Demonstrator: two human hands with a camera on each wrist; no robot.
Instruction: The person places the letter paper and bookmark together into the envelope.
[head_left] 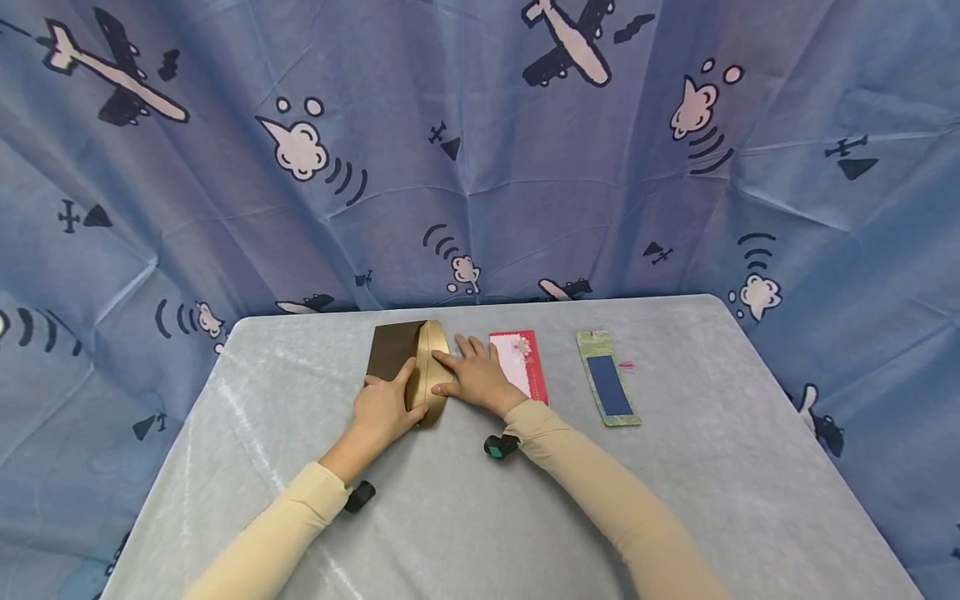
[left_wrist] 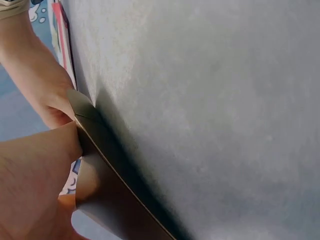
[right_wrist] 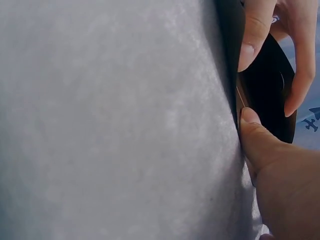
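A dark brown paper envelope or folder (head_left: pixel 393 345) with a gold curved flap (head_left: pixel 435 337) lies near the table's back edge, left of centre in the head view. My left hand (head_left: pixel 380 410) rests on its brown part, index finger and thumb spread along the flap's inner side. Fingers spread, my right hand (head_left: pixel 480 379) touches the gold flap from the right. In the right wrist view, the right thumb (right_wrist: pixel 257 132) presses at the brown piece's near edge (right_wrist: pixel 230 55), below the left thumb. The left wrist view shows the flap's edge (left_wrist: pixel 117 175) standing off the table.
A red and white card with flowers (head_left: pixel 530 354) lies partly under the right hand. Farther right is a green strip with a dark blue panel (head_left: pixel 609 385) and a pink tassel (head_left: pixel 627 366). A grey cloth covers the table (head_left: pixel 450 517); a blue patterned curtain (head_left: pixel 405 167) hangs behind.
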